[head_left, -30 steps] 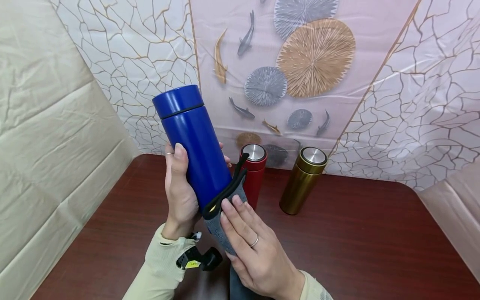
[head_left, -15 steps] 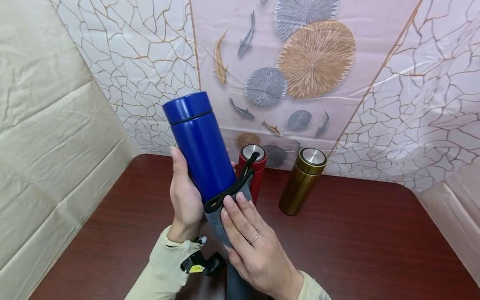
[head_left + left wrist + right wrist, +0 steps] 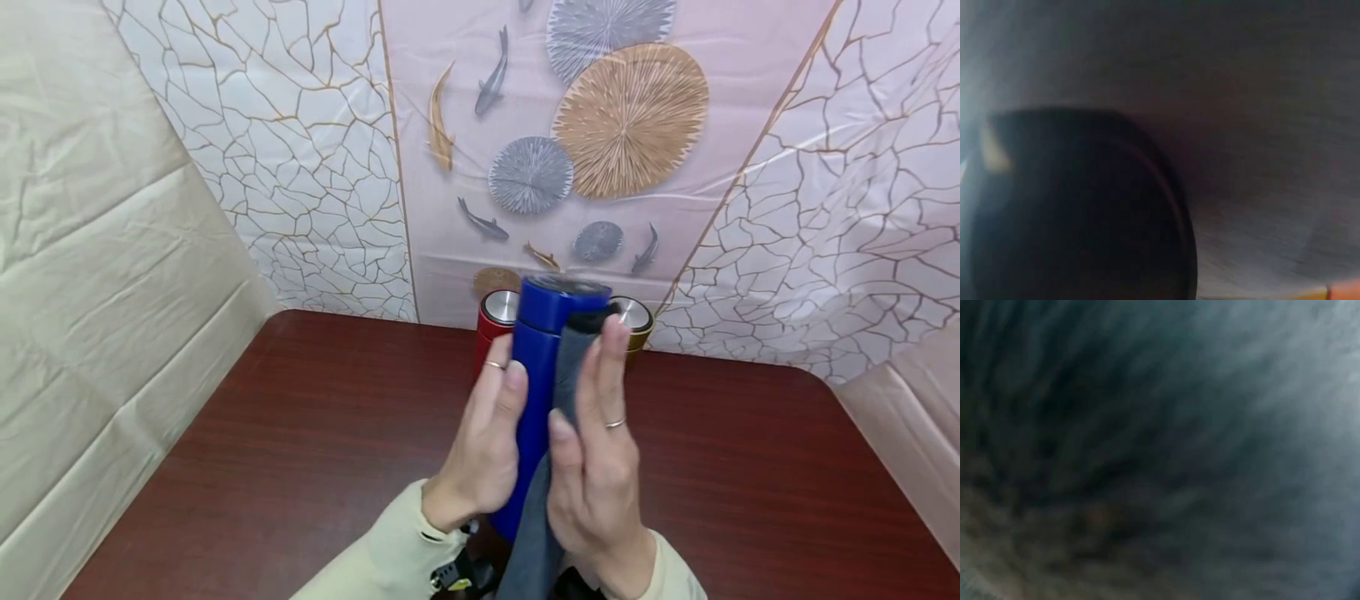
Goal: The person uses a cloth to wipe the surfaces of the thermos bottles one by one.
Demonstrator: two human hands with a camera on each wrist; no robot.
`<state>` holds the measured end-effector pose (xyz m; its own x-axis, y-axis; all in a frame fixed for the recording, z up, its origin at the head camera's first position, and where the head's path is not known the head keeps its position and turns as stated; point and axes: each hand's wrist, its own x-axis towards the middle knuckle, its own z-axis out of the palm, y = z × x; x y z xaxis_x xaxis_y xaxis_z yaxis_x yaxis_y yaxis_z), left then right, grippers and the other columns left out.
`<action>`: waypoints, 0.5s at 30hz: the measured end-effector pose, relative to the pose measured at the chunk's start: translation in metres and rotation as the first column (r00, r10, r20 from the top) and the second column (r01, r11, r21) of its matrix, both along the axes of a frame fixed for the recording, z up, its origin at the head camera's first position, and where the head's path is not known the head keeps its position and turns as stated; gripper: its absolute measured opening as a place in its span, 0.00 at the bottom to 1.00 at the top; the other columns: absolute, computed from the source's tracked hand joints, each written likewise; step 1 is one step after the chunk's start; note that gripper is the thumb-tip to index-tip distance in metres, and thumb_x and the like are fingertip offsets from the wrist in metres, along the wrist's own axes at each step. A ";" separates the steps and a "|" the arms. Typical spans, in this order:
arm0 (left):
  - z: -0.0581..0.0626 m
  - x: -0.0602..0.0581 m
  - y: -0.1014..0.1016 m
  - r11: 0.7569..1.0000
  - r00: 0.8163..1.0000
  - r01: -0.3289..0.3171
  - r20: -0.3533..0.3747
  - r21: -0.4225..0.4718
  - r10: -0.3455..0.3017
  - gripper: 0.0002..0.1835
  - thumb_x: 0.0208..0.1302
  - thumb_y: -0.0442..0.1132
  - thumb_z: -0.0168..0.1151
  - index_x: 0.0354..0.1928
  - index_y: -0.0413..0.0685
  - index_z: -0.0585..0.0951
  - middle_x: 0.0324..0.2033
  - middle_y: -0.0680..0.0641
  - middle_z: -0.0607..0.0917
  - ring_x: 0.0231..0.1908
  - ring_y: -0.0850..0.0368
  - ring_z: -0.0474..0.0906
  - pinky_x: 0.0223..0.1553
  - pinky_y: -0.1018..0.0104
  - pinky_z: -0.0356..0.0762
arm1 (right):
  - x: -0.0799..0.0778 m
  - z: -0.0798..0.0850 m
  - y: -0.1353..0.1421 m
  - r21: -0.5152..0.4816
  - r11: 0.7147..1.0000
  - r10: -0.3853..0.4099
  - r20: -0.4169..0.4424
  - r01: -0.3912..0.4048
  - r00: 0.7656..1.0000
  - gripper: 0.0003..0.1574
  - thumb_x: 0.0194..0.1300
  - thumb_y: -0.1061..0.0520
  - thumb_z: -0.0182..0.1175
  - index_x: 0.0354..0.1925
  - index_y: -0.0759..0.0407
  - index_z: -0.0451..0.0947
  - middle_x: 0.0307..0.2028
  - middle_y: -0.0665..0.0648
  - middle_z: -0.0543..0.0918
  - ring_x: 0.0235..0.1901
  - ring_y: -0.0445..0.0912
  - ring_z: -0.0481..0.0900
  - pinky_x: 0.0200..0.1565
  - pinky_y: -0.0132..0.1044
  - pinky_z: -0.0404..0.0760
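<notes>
My left hand (image 3: 480,442) grips a blue vacuum flask (image 3: 534,375) by its left side, thumb toward me. The flask stands nearly upright, lid on, in front of me. Against its right side my right hand (image 3: 600,467) holds a grey cloth (image 3: 572,367) with a black edge. The fingers point up along the cloth and the thumb lies on the near side. A strip of the cloth hangs down in front of the flask's lower part. Both wrist views are dark and blurred; grey cloth (image 3: 1260,456) fills much of the right one.
Behind the blue flask stand a red flask (image 3: 497,321) and a gold flask (image 3: 636,321), both with silver lid tops and partly hidden. They are near the back edge of the dark red table (image 3: 750,467). A patterned sheet (image 3: 465,167) hangs behind.
The blue flask has moved right and down and turned from leaning left to nearly upright. Both hands moved right with it. The cloth went from the flask's base to its upper right side.
</notes>
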<state>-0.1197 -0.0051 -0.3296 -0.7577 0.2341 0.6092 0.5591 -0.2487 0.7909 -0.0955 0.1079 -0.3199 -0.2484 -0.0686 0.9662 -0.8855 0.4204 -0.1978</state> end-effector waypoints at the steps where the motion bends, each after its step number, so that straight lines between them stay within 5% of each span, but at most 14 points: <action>1: -0.003 0.000 0.003 1.000 1.000 0.002 -0.008 -0.028 -0.002 0.22 0.84 0.48 0.33 0.71 0.51 0.64 0.59 0.42 0.80 0.58 0.53 0.76 0.64 0.60 0.74 | -0.001 0.003 0.004 -0.027 1.000 -0.001 0.005 0.001 1.000 0.33 0.80 0.60 0.46 0.75 0.76 0.54 0.80 0.68 0.51 0.81 0.56 0.46 0.80 0.48 0.48; 8: -0.014 0.002 0.011 0.993 1.000 0.019 -0.021 -0.115 -0.021 0.21 0.83 0.50 0.36 0.69 0.52 0.64 0.56 0.45 0.83 0.56 0.55 0.78 0.62 0.61 0.76 | -0.005 0.009 0.015 -0.099 0.994 -0.031 0.032 0.034 0.999 0.33 0.78 0.65 0.46 0.74 0.77 0.54 0.78 0.74 0.51 0.81 0.58 0.47 0.80 0.50 0.49; 15: 0.002 0.000 -0.002 0.999 0.999 -0.039 0.005 0.021 0.039 0.21 0.84 0.46 0.34 0.69 0.48 0.66 0.57 0.40 0.80 0.55 0.53 0.78 0.59 0.60 0.78 | -0.004 -0.006 -0.004 0.026 0.999 -0.021 -0.031 0.021 0.999 0.34 0.80 0.60 0.45 0.75 0.76 0.51 0.80 0.67 0.48 0.82 0.56 0.44 0.81 0.48 0.45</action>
